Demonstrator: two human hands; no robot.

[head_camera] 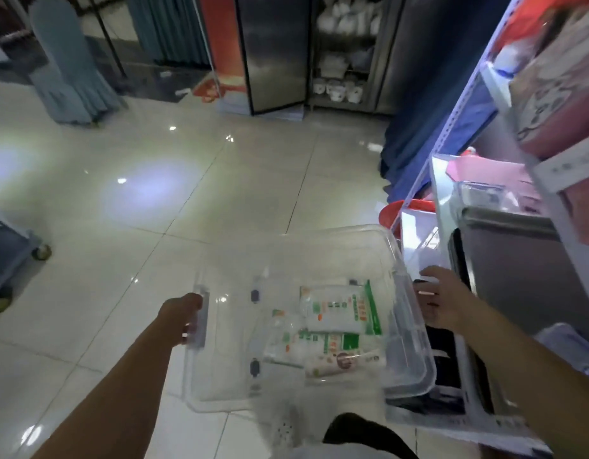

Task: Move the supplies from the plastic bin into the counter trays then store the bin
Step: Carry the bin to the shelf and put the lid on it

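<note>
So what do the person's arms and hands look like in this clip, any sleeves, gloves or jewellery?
Both forearms are bare to the bottom edge of the frame, with no sleeves in view. The left hand and right hand wear no gloves. No watch or bracelet shows on either wrist. The frame is too blurred to rule out a ring.

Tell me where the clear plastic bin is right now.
In the head view, the clear plastic bin sits low and centre, carried above the tiled floor between the left hand and right hand, beside the shelving on the right.
</note>
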